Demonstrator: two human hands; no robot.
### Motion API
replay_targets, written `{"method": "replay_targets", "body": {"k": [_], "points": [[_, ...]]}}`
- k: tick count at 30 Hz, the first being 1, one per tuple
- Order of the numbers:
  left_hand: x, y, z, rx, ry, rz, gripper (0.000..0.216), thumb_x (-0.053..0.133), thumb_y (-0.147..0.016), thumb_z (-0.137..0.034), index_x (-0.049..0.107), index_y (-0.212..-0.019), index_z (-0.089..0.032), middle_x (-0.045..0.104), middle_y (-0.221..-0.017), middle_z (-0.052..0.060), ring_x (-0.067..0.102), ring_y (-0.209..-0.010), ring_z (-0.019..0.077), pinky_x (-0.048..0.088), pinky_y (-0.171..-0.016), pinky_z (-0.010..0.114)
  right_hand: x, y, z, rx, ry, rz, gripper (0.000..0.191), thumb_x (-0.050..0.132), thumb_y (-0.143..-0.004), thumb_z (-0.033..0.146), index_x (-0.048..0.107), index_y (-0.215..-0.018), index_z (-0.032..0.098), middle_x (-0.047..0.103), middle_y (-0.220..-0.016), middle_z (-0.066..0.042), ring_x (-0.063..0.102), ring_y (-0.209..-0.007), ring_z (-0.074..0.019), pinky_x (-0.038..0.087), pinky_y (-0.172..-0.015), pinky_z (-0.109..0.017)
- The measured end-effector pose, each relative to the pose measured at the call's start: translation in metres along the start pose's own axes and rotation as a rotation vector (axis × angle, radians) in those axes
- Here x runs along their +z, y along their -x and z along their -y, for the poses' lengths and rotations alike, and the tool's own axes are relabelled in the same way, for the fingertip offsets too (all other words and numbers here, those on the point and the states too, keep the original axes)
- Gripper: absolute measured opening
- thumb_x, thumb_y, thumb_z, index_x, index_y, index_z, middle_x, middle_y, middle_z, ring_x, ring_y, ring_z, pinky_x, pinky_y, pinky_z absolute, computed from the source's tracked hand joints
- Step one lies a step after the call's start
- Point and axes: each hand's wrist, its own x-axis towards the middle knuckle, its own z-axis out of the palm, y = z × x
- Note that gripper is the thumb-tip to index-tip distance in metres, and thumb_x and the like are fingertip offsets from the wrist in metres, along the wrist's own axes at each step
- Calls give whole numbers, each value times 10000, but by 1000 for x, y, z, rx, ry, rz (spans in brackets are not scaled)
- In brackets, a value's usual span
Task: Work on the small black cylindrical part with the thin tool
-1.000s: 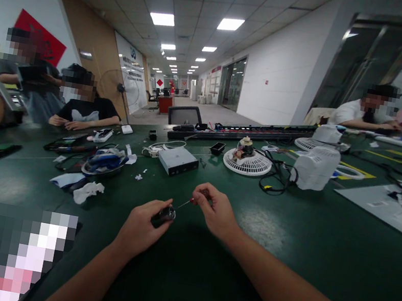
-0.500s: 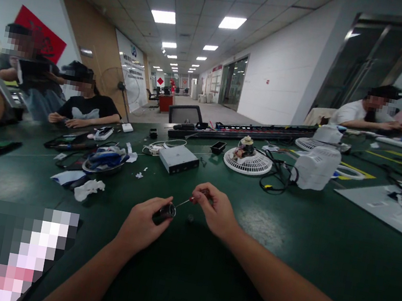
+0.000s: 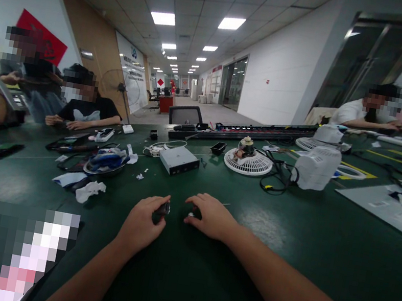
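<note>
While both forearms are stretching out over the green worktop (image 3: 287,233), the left hand (image 3: 141,223) is gripping a small dark cylinder (image 3: 162,209) (just off the surface), and the right hand (image 3: 212,218) is lying palm-down beside it, fingertips covering a tiny pale part (image 3: 190,215); whether they are pinching it is unclear.

Green table (image 3: 286,238): fan grille (image 3: 247,163), grey box (image 3: 179,160).

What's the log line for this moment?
left hand: grips small dark cylinder | right hand: palm down on green table, fingertips at small pale part | nearby: grey box
</note>
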Motion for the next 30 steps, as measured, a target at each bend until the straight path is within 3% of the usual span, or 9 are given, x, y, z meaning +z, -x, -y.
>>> {"method": "replay_targets", "body": {"k": [3, 6, 10, 15, 19, 24, 30], "points": [[1, 1, 0, 26, 13, 38, 579, 593, -721, -9, 627, -1268, -197, 712, -1168, 74, 653, -1070, 248, 507, -978, 456, 4, -2, 2, 6, -9, 48, 110, 712, -850, 214, 725, -957, 191, 691, -950, -74, 612, -928, -238, 461, -788, -346], [1, 2, 0, 49, 28, 72, 612, 571, -724, 17, 612, -1288, -218, 703, -1180, 66, 644, -1071, 244, 505, -965, 454, 4, -3, 4, 47, -82, 11, 161, 799, -780, 259, 745, -921, 200, 699, -888, -51, 619, -879, -227, 460, -743, -330], [1, 3, 1, 98, 50, 91, 622, 543, -739, 39, 604, -1290, -243, 704, -1158, 56, 646, -1038, 232, 514, -926, 438, 1, -2, 8, -8, -210, -139, 150, 860, -715, 282, 759, -796, 206, 694, -843, -29, 620, -858, -198, 460, -743, -304], [1, 4, -1, 132, 96, 94, 639, 543, -749, 30, 564, -1326, -245, 703, -1157, 57, 647, -1042, 224, 514, -943, 432, 0, 0, 14, -106, -256, -192, 115, 841, -742, 245, 773, -831, 223, 731, -763, -10, 612, -792, -185, 459, -722, -299], [1, 5, -6, 167, 121, 100, 617, 543, -760, 8, 562, -1325, -238, 705, -1143, 66, 656, -1031, 223, 533, -933, 417, 6, 1, 13, -170, -246, -207, 113, 764, -817, 154, 774, -908, 219, 758, -813, -22, 617, -788, -180, 472, -729, -303], [2, 7, -12, 205, 178, 109, 554, 559, -836, -65, 517, -1366, -222, 678, -1213, 86, 649, -1086, 220, 534, -964, 396, 5, 3, 12, -276, -290, -310, 106, 755, -814, 124, 767, -860, 219, 734, -882, -33, 626, -844, -172, 495, -753, -284], [1, 7, -16, 226, 200, 118, 572, 564, -866, -91, 464, -1414, -224, 655, -1260, 89, 635, -1124, 217, 521, -1000, 400, -2, 4, 14, -287, -278, -292, 87, 701, -852, 107, 725, -848, 190, 713, -853, -43, 616, -850, -182, 492, -772, -298]]}}
